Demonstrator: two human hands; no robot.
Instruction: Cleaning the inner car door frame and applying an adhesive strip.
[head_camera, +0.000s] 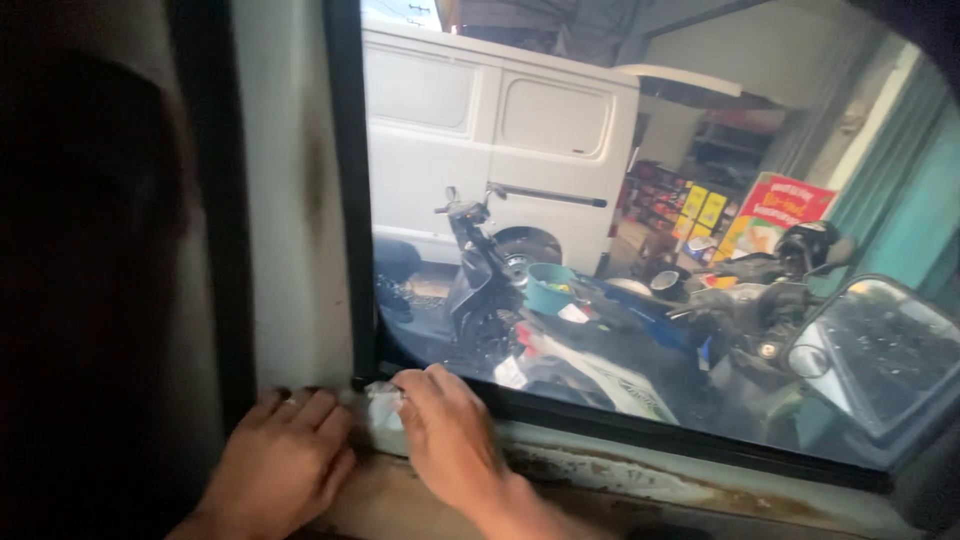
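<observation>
Pinching a soft, crumpled white cloth wad (384, 405) by its 3 o'clock edge, right hand (450, 440) fingers are closing; left hand (285, 460) is pressing flat, fingers together, at 9 o'clock.

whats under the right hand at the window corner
A small white crumpled scrap, maybe cloth or paper, shows beside the right hand at the black window seal. How far it runs under the fingers is covered. The left hand rests beside it.

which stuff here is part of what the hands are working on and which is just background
In hand:
- left hand, flat on the door sill
- right hand, pressing a small white cloth at the window's lower corner
- black window seal
- rusty door sill

Just about, outside the glass:
- white van
- parked motorbikes
- teal bucket
- side mirror
</observation>
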